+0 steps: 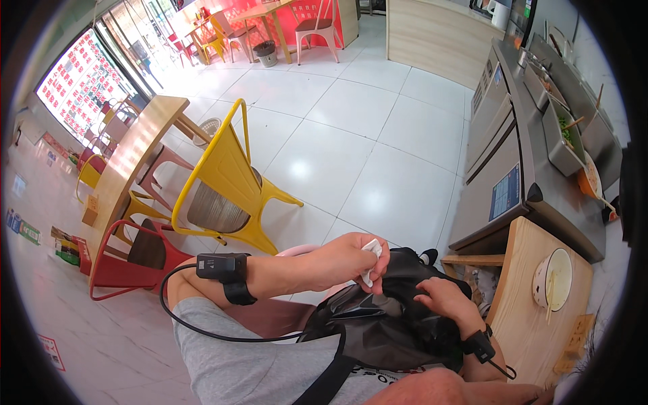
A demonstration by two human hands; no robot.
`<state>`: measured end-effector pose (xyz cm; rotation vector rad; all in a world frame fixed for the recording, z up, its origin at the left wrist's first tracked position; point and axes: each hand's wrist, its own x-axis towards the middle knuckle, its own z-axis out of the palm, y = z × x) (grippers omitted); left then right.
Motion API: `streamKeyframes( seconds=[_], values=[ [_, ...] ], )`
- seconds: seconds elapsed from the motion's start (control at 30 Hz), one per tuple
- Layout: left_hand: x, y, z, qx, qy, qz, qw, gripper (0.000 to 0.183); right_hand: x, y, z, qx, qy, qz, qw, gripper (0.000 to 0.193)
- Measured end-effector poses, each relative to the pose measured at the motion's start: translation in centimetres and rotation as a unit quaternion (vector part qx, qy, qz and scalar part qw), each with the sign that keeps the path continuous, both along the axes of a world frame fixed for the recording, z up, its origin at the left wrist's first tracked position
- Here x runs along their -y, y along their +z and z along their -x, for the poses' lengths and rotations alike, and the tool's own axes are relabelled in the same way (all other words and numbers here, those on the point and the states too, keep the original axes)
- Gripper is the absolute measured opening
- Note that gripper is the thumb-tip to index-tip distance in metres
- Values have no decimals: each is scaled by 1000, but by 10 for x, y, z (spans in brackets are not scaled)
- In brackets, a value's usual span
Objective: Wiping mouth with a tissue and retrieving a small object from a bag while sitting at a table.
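Observation:
My left hand (pixel 374 260) is closed round a crumpled white tissue (pixel 370 260), held above my lap. My right hand (pixel 445 297) lies over the dark apron (pixel 378 314) on my lap, its fingers loosely apart and nothing visible in them. Both wrists wear black strapped devices with cables. To the right of that hand, a white bowl (pixel 542 285) with a pair of chopsticks (pixel 551 290) stands on a light wooden table (pixel 516 304). Some pale food remnant shows inside the bowl.
A yellow metal chair (pixel 226 158) and a red chair (pixel 135 270) stand left by a long wooden table (pixel 145 135). A steel counter (pixel 533 128) with food trays (pixel 560 135) is at right. White floor tiles (pixel 331 142) spread ahead; a dark bin (pixel 266 55) stands far off.

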<state>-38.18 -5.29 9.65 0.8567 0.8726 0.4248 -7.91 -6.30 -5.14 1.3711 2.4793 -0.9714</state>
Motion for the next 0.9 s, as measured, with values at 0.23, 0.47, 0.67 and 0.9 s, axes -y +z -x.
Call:
streamKeyframes(
  seconds=[0.23,0.47,0.67,0.9],
  values=[
    [2,-7,-1,23,18,-10,1000,11,1,-6,-2,-7,6,-24,1000,34],
    [2,13,-3,-20,-2,-4,1000,5,0,1,1,20,-2,6,1000,34],
    [1,13,-3,-32,-66,-23,997,39,0,0,1,19,9,-7,1000,33],
    [2,4,-3,-26,-76,-2,997,50,1,-3,0,23,10,-1,1000,35]
  ],
)
